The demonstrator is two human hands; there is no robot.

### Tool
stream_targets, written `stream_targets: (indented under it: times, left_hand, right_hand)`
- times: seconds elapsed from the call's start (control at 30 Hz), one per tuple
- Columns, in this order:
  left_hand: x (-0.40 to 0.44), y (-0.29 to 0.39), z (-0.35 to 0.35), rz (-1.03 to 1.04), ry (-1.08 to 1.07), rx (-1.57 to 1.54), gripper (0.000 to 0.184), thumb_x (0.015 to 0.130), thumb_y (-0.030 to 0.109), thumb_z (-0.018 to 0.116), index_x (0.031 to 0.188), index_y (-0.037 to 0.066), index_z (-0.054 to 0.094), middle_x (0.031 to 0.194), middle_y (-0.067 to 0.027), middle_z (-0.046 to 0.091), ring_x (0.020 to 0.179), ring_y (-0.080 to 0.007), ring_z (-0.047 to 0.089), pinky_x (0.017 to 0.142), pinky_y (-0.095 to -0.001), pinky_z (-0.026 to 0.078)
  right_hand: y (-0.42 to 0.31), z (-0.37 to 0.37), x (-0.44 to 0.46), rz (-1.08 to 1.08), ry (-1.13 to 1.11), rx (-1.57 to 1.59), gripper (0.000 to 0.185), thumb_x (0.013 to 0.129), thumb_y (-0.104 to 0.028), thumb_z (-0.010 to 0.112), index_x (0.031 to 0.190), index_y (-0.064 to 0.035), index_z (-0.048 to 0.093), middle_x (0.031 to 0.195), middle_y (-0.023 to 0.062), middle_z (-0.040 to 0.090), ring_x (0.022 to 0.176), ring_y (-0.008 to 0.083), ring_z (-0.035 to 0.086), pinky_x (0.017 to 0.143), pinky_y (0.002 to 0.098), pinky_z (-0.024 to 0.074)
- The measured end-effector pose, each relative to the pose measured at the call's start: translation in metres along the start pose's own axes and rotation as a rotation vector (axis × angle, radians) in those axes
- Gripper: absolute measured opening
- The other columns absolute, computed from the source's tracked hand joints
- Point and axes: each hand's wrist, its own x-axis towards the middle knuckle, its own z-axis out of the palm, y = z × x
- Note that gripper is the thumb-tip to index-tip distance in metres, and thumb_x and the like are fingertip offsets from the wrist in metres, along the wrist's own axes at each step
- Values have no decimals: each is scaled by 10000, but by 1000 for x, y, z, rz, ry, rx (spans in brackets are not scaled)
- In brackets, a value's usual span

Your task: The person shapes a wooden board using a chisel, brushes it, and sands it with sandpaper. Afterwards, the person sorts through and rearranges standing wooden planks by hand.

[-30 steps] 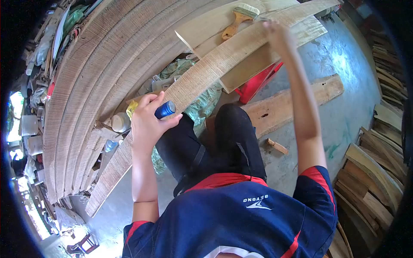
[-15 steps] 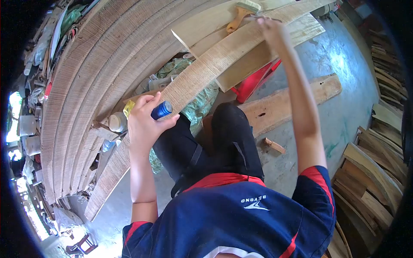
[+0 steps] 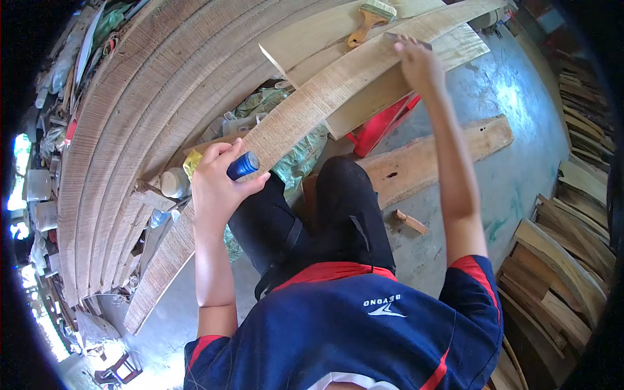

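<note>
A long curved wooden plank [image 3: 312,101] runs diagonally in front of me, from lower left to upper right. My left hand [image 3: 218,182] is closed around a blue cylinder [image 3: 243,166] with a greyish round end, the hand resting against the plank's nearer part. Whether this is a tool handle I cannot tell. Farther along, my right hand [image 3: 421,65] pinches a thin dark flat strip [image 3: 392,36] on the plank's upper face. Just beyond the strip lies a wide paintbrush [image 3: 364,27] with a wooden handle.
Pale boards [image 3: 370,101] lie under the plank on a red stool [image 3: 383,125]. Large curved planks [image 3: 149,97] are stacked at left. A rough board [image 3: 442,156] and a small wood block [image 3: 410,221] lie on the floor. More wood pieces [image 3: 559,260] pile up at right.
My right hand has moved slightly towards me and right along the plank, and the strip in it shows more clearly. My left hand stays on the blue cylinder.
</note>
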Motion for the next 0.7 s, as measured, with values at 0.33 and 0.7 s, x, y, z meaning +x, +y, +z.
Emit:
stream_targets:
  times: [0.33,0.7]
  left_hand:
    - [-1,-8,3,30,-13,6,652,529,269,844,1089,3,644,989,-111,615,860,-252,636,767,-333,507]
    - [4,-11,0,41,1,-11,656,532,287,849,1087,2,646,1005,-116,627,893,-253,636,793,-333,498]
  right_hand:
    - [-68,3,-49,-451,-29,306,166,884,-176,534,980,-133,662,1073,62,654,1033,266,600,894,366,468]
    - [140,20,-144,841,597,-110,365,955,-386,437,1033,-112,665,785,199,652,718,408,610,622,480,460]
